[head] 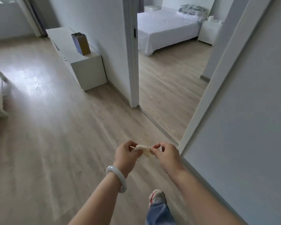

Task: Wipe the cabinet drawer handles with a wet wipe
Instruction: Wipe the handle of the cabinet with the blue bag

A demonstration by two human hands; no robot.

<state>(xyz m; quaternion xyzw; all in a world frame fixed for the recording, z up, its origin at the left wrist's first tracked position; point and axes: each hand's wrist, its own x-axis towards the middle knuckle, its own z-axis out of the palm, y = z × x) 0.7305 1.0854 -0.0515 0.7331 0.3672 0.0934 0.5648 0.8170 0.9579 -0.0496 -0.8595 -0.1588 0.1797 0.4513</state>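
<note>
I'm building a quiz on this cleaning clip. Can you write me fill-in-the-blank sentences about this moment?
1. The wet wipe is pinched between ____ hands.
2. The bangle sits on the ____ wrist.
3. The paper bag stands on the white ____.
4. Through the open doorway a ____ with white sheets is visible.

Missing words: both; left; cabinet; bed

The floor (58, 130) is pale wood-look plank with a soft sheen. The cabinet (88, 69) is smooth matt white. The wipe (144, 151) looks limp, thin cloth. The bangle (116, 178) is glossy, milky white. The bed (165, 30) wears white cloth.
</note>
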